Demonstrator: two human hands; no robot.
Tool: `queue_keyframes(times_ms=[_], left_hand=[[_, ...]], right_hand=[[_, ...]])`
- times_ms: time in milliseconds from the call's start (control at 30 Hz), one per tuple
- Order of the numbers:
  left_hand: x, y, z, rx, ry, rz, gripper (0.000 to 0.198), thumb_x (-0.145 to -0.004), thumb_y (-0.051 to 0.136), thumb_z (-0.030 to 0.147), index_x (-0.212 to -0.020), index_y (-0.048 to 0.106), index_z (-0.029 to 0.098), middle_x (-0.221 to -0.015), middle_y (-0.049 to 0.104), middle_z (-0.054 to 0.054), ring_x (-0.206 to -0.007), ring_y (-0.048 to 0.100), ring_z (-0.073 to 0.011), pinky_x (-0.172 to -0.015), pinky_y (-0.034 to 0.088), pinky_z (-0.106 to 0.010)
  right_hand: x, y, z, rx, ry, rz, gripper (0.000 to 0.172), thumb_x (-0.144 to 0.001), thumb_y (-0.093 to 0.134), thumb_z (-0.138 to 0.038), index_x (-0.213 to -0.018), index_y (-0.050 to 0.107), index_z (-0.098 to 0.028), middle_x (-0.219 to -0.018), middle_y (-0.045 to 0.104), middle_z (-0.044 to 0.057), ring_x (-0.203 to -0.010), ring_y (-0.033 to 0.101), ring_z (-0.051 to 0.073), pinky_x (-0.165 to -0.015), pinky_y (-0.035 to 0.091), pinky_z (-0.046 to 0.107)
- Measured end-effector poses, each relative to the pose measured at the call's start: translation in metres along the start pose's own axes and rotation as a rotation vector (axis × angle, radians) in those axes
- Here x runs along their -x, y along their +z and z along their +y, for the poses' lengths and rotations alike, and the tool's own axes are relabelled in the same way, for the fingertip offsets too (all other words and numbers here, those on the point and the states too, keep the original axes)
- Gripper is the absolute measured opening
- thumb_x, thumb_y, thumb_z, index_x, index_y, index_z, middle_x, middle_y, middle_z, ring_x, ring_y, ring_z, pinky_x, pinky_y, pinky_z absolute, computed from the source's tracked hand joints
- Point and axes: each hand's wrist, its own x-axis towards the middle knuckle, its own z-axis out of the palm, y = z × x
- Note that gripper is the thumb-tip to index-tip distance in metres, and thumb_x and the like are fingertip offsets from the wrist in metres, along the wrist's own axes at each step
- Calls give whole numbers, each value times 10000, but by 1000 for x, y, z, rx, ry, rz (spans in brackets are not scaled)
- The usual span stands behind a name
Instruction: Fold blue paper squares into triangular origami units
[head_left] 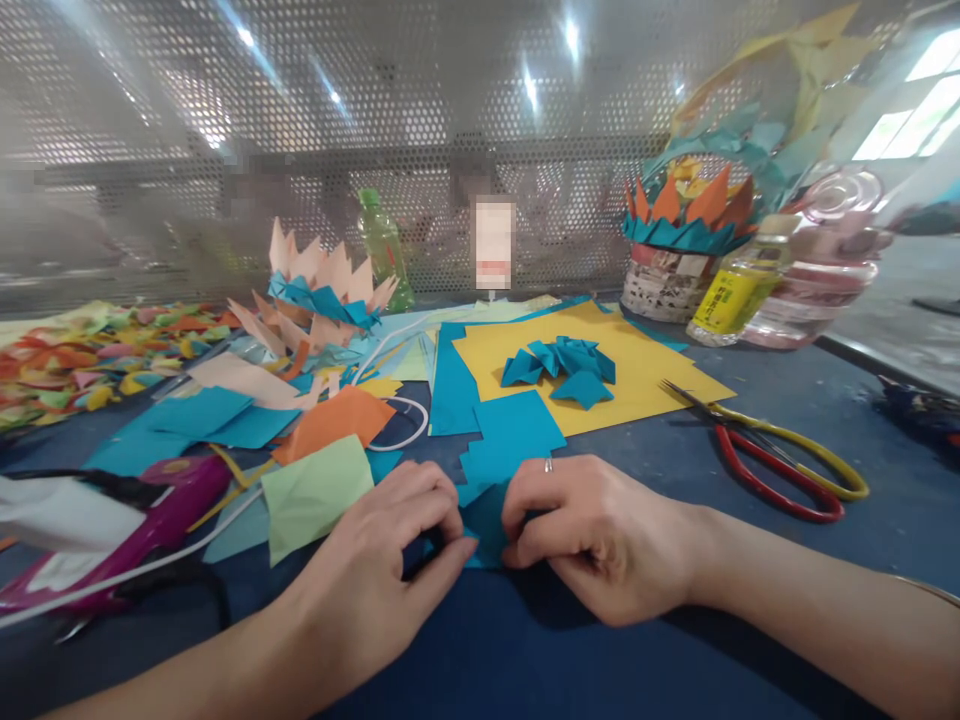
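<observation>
Between my two hands is a blue paper square (487, 520), partly folded, low in the middle of the head view. My left hand (405, 540) pinches its left side with thumb and fingers. On the right, my right hand (592, 530), with a ring on one finger, grips the other side; its fingertips are partly hidden. Just beyond lie flat blue paper squares (517, 430). Farther back, a small heap of folded blue paper pieces (562, 365) rests on a yellow paper sheet (660, 380).
Red-and-yellow-handled scissors (780, 460) lie at right. A purple glue gun (172, 500) with a white cord is at left, near green paper (319, 495). Behind stand a spiky paper crown (322, 280), a basket (667, 280) and a yellow-labelled bottle (739, 290). Perforated metal closes the back.
</observation>
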Motion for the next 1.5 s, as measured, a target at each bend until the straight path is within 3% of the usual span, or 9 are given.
queue_keyframes(times_ms=[233, 467, 833, 1300, 1500], left_hand=[[-1, 1, 0, -18, -8, -5, 194, -933, 508, 143, -748, 486, 200, -818, 538, 16, -802, 517, -152, -717, 397, -296], [0, 1, 1, -9, -13, 8, 200, -910, 456, 117, -731, 485, 202, -806, 531, 11, -787, 516, -153, -690, 393, -289], [0, 2, 3, -12, -24, 16, 197, -913, 494, 140, -731, 465, 206, -794, 528, 17, -772, 504, -156, -686, 391, -291], [3, 1, 1, 0, -79, 16, 118, -883, 548, 124, -838, 500, 222, -850, 549, 12, -808, 526, -170, -725, 421, -294], [2, 0, 0, -69, -24, -9, 158, -913, 491, 82, -824, 515, 210, -851, 555, 1, -808, 537, -170, -725, 428, -306]], right_hand=[[0, 0, -1, 15, -4, -1, 330, -714, 463, 0, -782, 756, -135, -826, 717, 66, -715, 639, 157, -662, 514, 268], [-1, -1, -3, 65, 3, -72, 449, -787, 440, -19, -1090, 747, -140, -821, 683, 62, -721, 606, 174, -642, 464, 287], [-2, -3, -4, 91, -13, -109, 447, -748, 455, -11, -1033, 765, -162, -855, 671, 38, -720, 574, 160, -657, 442, 289], [-5, -1, -11, 190, -5, -222, 264, -769, 502, -63, -841, 733, -168, -824, 653, 35, -695, 507, 167, -590, 394, 296], [-6, 0, -13, 233, -27, -269, 269, -772, 527, -101, -930, 743, -133, -785, 627, 42, -719, 515, 186, -604, 418, 309]])
